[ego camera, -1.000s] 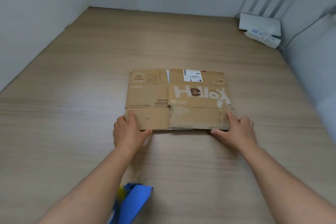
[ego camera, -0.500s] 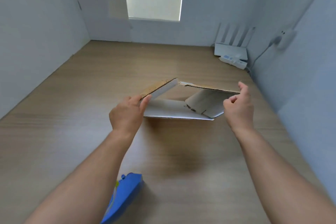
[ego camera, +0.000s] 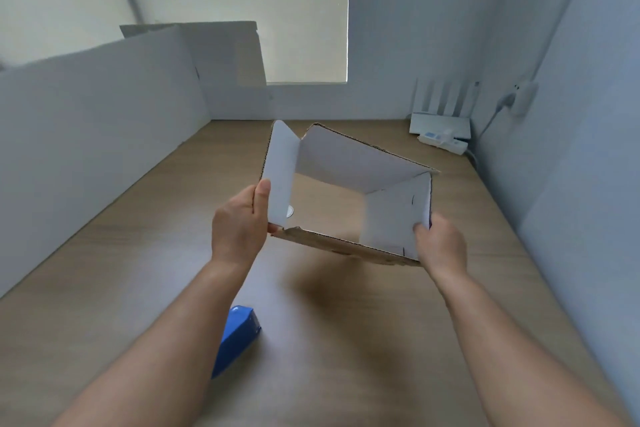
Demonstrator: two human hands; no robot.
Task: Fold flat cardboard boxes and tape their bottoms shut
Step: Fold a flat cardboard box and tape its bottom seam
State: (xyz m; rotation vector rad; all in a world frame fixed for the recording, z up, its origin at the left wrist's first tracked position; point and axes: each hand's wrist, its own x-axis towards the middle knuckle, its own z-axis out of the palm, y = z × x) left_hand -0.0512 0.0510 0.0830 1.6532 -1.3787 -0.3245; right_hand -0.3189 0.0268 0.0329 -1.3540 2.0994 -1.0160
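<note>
Because only its side edges are being held, the opened cardboard box (ego camera: 346,163) seems to be risking skewing back flat or slipping down toward the table (ego camera: 138,253). The left hand (ego camera: 239,225) is gripping the left wall, thumb lying along its white inner face. The box is hanging in the air between both hands, its bottom unsealed. The right hand (ego camera: 440,243) is pinching the right wall's near corner.

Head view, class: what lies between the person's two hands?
The opened cardboard box, held above the table: the left hand grips its left flap, the right hand pinches its right wall. The head view shows this.
</note>
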